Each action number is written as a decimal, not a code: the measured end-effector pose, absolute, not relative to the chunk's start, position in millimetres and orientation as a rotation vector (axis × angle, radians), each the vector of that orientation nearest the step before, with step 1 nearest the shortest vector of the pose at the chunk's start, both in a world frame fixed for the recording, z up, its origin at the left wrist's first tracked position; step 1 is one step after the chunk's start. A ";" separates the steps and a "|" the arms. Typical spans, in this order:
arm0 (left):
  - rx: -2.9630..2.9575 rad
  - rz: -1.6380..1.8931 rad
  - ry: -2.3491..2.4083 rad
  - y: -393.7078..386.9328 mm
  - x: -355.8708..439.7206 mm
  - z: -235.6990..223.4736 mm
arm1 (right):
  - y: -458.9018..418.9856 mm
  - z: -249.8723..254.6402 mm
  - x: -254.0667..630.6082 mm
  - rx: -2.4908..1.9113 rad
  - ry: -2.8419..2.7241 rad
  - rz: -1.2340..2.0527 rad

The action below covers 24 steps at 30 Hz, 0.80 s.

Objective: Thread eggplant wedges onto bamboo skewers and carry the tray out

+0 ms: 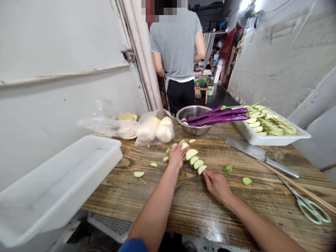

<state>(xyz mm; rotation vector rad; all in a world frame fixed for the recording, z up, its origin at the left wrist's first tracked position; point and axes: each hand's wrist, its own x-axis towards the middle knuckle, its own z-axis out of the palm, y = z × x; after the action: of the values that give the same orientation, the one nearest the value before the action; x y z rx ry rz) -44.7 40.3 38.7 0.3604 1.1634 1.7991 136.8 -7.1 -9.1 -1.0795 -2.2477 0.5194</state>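
My left hand (178, 154) has its fingers closed on a half-moon zucchini slice (184, 145), pale inside with green skin. Just right of it, several zucchini slices (198, 164) line up in a slanting row, as on a skewer. At the row's near end my right hand (216, 183) is pinched shut; the skewer itself is mostly hidden by the slices and fingers. Loose zucchini slices (139, 174) lie around my left hand on the wooden table (126, 190). Another cut piece (246, 181) lies to the right of my right hand.
A cleaver (246, 148), bamboo skewers (301, 187) and green-handled scissors (307, 206) lie right. Behind are a steel bowl (194, 130) with eggplants (223, 115), a tray (275, 140) of skewered slices and bagged white vegetables (154, 129). A white bin (76, 182) stands left; a person (175, 45) stands beyond.
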 end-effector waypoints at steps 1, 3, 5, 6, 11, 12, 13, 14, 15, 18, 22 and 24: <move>0.361 1.799 1.164 40.4 -44.7 38.5 | -7.1 -9.3 136.7 -1.078 -2.248 0.521; 0.357 1.797 1.165 40.6 -44.6 38.5 | -6.9 -10.1 136.3 -1.080 -2.242 0.530; 0.347 1.790 1.169 40.5 -44.3 38.7 | -6.8 -11.1 135.6 -1.079 -2.229 0.551; 0.343 1.786 1.171 40.4 -44.1 38.8 | -6.8 -11.8 135.2 -1.073 -2.224 0.564; 0.328 1.801 1.164 40.4 -42.1 39.6 | -6.7 -15.4 133.6 -1.053 -2.217 0.595; 0.327 1.802 1.162 40.5 -41.6 39.8 | -6.6 -16.2 133.4 -1.056 -2.216 0.594; 0.328 1.799 1.164 40.6 -41.1 40.0 | -6.4 -16.9 133.3 -1.060 -2.214 0.595; 0.330 1.795 1.167 40.6 -40.6 40.3 | -6.2 -17.6 133.2 -1.064 -2.214 0.595; 0.330 1.791 1.172 40.6 -40.1 40.6 | -6.1 -18.1 133.2 -1.067 -2.213 0.595; 0.313 1.778 1.200 40.3 -38.8 41.2 | -5.8 -18.7 133.0 -1.067 -2.208 0.589; 0.315 1.773 1.207 39.9 -37.8 41.0 | -6.1 -17.7 132.6 -1.062 -2.212 0.580; 0.327 1.782 1.195 39.9 -37.3 40.4 | -6.1 -17.4 132.5 -1.064 -2.208 0.578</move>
<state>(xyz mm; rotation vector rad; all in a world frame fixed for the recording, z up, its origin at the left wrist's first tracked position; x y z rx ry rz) -37.3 39.9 40.4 0.3269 1.1948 1.7815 132.5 -6.1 -17.4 -1.0638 -2.2077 0.5782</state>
